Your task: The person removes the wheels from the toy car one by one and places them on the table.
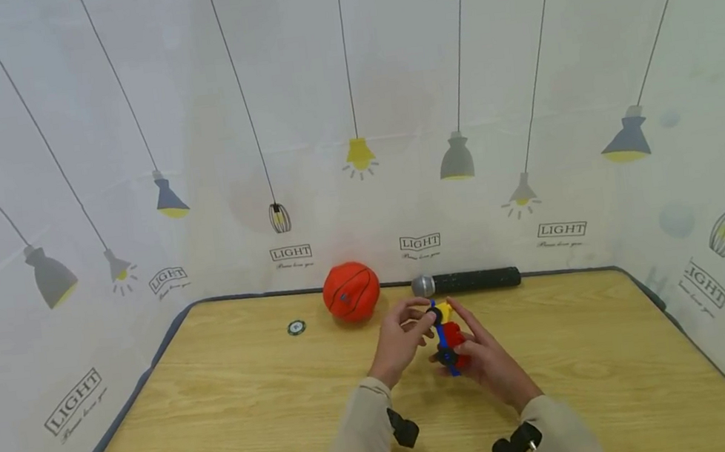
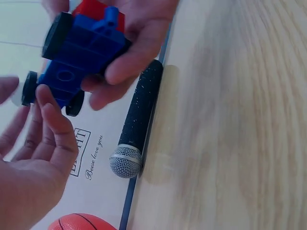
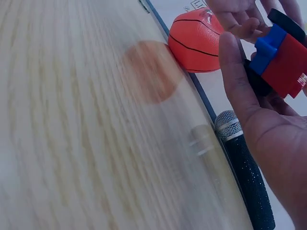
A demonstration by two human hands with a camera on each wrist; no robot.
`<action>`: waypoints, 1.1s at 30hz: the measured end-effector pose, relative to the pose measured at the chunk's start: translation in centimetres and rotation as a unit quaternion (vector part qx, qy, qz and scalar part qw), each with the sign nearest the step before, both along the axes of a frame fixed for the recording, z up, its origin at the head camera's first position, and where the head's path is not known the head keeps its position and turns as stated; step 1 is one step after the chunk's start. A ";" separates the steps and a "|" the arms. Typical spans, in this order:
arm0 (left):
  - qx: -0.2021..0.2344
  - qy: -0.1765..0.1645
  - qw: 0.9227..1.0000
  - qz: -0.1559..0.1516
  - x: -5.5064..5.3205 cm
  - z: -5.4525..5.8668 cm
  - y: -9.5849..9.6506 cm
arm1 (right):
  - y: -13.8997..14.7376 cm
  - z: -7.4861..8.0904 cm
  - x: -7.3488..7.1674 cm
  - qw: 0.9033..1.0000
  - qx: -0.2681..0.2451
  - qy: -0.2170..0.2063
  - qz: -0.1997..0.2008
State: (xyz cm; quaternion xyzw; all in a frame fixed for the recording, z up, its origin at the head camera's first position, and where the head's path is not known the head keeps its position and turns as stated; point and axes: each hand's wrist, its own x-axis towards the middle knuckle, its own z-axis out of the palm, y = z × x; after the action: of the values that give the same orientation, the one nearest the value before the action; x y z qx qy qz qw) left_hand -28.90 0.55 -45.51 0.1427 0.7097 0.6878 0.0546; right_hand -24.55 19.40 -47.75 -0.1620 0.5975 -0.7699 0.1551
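A toy car (image 1: 442, 336) with a blue base, red and yellow upper parts and black wheels is held above the table between both hands. My right hand (image 1: 499, 373) grips its rear, red end, thumb on one side and fingers on the other. At the yellow end, the fingers and thumb of my left hand (image 1: 397, 343) pinch around a black wheel. The left wrist view shows the car's blue underside (image 2: 64, 74) with fingertips against it. In the right wrist view the red body (image 3: 288, 67) faces the camera, and part of the car lies outside the frame.
An orange-red ball (image 1: 351, 292) with black lines sits at the table's back edge. To its right lies a black microphone (image 1: 476, 280) with a silver head. A small round chip (image 1: 296, 327) lies left of the ball. A white printed curtain (image 1: 345, 71) surrounds the wooden table (image 1: 223, 421).
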 end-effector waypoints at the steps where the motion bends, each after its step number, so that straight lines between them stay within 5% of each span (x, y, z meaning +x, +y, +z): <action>1: -0.004 0.009 1.000 -0.001 0.0 -0.1 0.0 | 0.0 0.0 0.0 1.000 -0.003 0.000 -0.001; 7: -0.040 0.047 0.998 -0.012 0.1 -0.3 -0.1 | -0.3 -0.1 0.3 1.000 -0.016 -0.011 -0.005; 24: -0.082 0.059 0.991 -0.084 -0.1 -0.6 -0.7 | -0.4 -0.7 1.2 0.998 -0.057 -0.022 0.010; 33: -0.116 0.079 0.984 -0.107 -0.5 0.3 -0.8 | -0.7 -0.3 0.8 0.999 -0.021 -0.018 -0.018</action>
State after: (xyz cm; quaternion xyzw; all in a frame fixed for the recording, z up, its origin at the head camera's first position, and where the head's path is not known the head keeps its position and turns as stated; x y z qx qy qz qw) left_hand -29.38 -0.24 -45.23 0.2640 0.7676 0.5774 0.0875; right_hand -23.78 18.74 -48.07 -0.1408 0.5810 -0.7878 0.1481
